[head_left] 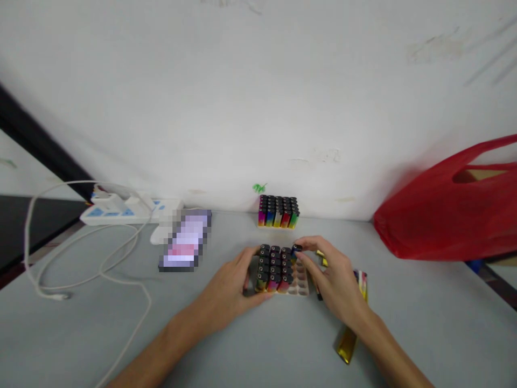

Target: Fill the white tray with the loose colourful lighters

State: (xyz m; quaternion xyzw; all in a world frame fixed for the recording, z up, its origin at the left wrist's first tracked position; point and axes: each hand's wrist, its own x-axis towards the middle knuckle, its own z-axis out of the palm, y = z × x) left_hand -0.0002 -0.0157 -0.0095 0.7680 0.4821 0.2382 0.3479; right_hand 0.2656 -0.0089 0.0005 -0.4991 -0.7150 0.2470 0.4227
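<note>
Around the left end of a pale tray (299,289), left hand (226,286) clamped on it, upright lighters (274,267) standing in it, right hand (338,283) pinching a blue lighter (295,252) toward its far right corner, packed lighter block (278,212) behind it.

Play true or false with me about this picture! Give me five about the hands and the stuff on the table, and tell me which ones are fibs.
1. The right hand pinches a lighter at the tray. True.
2. The left hand holds the white cable. False: it holds the left side of the tray.
3. The red plastic bag is on the right of the picture. True.
4. The block of lighters by the wall is all one colour. False: it shows pink, blue, red and green.
5. The phone is right of the tray. False: it is to the left.
</note>
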